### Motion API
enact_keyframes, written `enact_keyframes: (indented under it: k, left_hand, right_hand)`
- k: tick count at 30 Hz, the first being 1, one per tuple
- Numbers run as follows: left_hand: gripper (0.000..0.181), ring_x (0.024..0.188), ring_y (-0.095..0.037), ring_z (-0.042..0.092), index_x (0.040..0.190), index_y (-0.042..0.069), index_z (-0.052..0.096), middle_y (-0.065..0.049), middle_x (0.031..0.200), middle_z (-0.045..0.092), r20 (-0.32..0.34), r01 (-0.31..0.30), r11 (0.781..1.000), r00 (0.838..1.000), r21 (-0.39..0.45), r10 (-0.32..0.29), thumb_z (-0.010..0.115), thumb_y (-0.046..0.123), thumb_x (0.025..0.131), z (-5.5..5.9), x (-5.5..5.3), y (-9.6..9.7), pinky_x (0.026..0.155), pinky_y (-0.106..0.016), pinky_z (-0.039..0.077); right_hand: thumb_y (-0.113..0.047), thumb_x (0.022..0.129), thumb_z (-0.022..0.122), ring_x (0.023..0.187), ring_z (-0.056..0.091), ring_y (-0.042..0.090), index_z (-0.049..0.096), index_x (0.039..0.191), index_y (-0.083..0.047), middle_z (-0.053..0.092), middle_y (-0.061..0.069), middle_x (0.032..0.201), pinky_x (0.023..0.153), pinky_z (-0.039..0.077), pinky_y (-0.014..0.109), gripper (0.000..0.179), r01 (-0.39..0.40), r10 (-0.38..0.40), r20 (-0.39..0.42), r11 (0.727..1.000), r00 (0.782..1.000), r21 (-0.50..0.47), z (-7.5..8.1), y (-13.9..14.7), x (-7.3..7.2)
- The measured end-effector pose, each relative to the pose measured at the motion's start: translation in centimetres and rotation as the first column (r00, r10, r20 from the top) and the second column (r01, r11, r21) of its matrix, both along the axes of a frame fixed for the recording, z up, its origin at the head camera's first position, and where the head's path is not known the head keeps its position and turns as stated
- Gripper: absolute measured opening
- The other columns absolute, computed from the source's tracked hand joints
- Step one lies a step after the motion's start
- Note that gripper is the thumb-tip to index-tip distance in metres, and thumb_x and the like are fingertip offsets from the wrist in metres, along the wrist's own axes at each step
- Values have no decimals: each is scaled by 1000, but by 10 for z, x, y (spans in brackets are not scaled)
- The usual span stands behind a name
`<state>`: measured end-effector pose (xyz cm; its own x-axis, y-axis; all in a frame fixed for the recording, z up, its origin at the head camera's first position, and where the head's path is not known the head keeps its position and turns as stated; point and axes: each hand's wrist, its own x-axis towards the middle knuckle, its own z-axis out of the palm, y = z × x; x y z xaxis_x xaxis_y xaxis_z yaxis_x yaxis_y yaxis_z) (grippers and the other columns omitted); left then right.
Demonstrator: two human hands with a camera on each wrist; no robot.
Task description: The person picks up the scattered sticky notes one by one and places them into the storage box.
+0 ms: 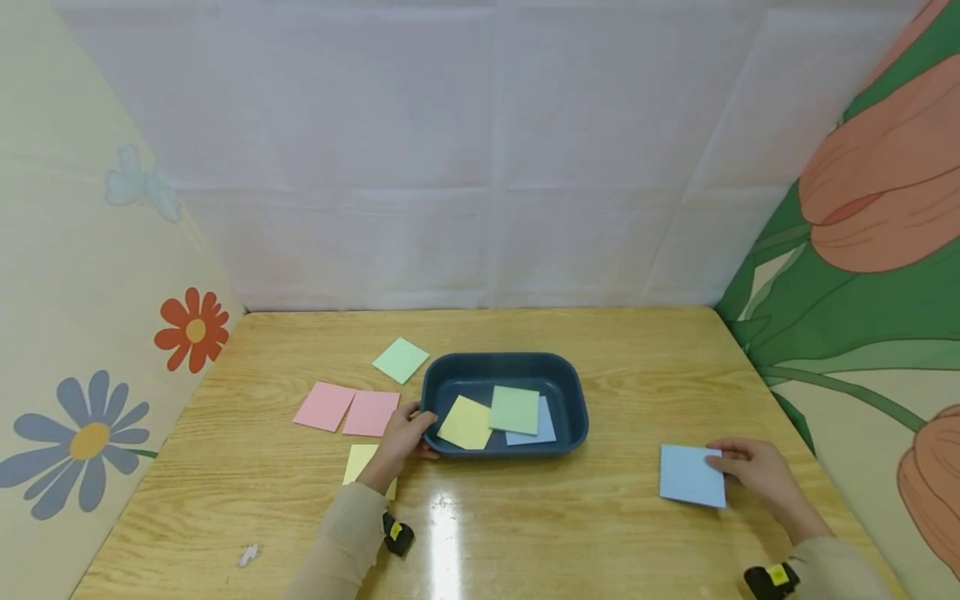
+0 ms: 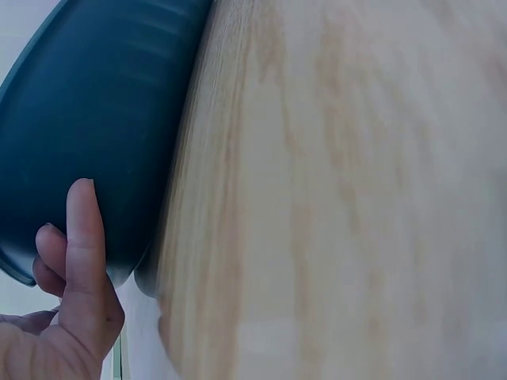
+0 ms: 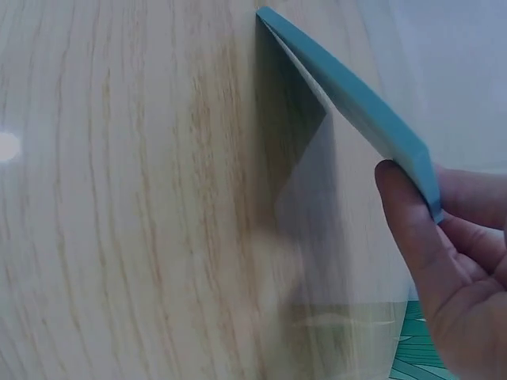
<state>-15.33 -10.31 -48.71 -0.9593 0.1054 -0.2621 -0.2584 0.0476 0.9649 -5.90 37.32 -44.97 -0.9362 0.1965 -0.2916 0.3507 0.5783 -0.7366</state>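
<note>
My left hand (image 1: 402, 435) grips the near left corner of a dark blue plastic bin (image 1: 576, 400), its thumb over the rim and the fingers against the outer wall. Inside the bin lie a yellow sticky note pad (image 1: 463, 423), a green pad (image 1: 514, 410) and a blue pad (image 1: 546, 423) partly under the green one. To the right, my right hand (image 1: 757, 473) pinches another blue sticky note pad (image 1: 692, 475) by its right edge. The right wrist view shows this blue pad (image 3: 356, 95) tilted, its near side raised over the table and its far corner low.
Two pink pads (image 1: 324, 406) and a green pad (image 1: 401, 360) lie left of the bin. A yellow pad (image 1: 360, 461) is partly hidden under my left forearm. White cloth (image 1: 480, 167) stands behind the wooden table (image 1: 570, 525), with flower-printed panels at both sides.
</note>
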Motion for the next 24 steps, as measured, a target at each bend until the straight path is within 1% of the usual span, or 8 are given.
enact_keyframes:
  k: [4,7,9,13,15,18,21,24]
  left_hand:
    - [43,42,-12,50,124,-9,46,-12,67,56,8,7,1000,1000,7,-7,52,9,85,0,0,-1,48,-37,56]
    - [44,41,-12,49,125,-10,45,-11,66,55,14,15,1000,1000,15,-16,52,8,85,3,1,-1,48,-38,56]
    - [44,42,-12,49,125,-11,44,-13,67,55,18,25,999,1000,21,-25,51,7,86,7,2,-2,49,-39,56]
    - [44,42,-12,50,125,-14,41,-18,72,57,8,47,999,999,15,-47,50,6,86,22,8,-1,52,-42,56]
    - [44,43,-11,50,125,-14,41,-19,73,57,13,48,999,999,6,-48,49,5,86,28,10,0,54,-42,57]
    - [44,43,-10,50,125,-14,41,-19,73,57,14,44,999,999,0,-44,49,5,86,32,12,1,55,-41,57]
    - [44,43,-10,50,125,-15,41,-21,75,57,10,41,999,999,2,-41,49,5,86,33,12,1,54,-40,57]
    - [44,43,-10,50,124,-15,41,-21,74,57,5,41,999,999,8,-41,49,5,86,31,12,1,52,-39,57]
  right_hand:
    - [-18,85,63,75,54,5,49,117,17,60,9,93,64,54,26,49,1,-2,-7,999,1000,-48,-2,0,-2]
    - [-21,85,64,76,54,6,49,118,15,58,7,92,65,54,25,51,7,-8,-9,996,1000,-94,-5,2,-5]
    - [-21,84,65,76,55,6,51,117,12,57,5,90,64,54,24,49,34,-36,-12,992,999,-125,-8,3,-8]
    - [-24,84,65,77,57,5,51,118,12,58,7,93,65,55,23,52,19,-24,-36,990,999,-142,-11,5,-11]
    - [-27,84,65,78,57,5,49,120,14,58,9,95,66,55,24,57,3,-11,-56,990,998,-143,-13,7,-13]
    - [-33,83,65,80,58,4,48,123,11,57,10,101,67,55,23,61,10,-20,-70,989,997,-147,-25,13,-19]
    - [-38,82,64,82,58,3,48,124,7,56,15,106,69,55,23,64,13,-30,-109,988,994,-153,-41,21,-27]
    - [-43,84,61,85,59,6,47,125,6,54,21,111,71,55,25,66,-25,6,-156,992,988,-125,-55,28,-34]
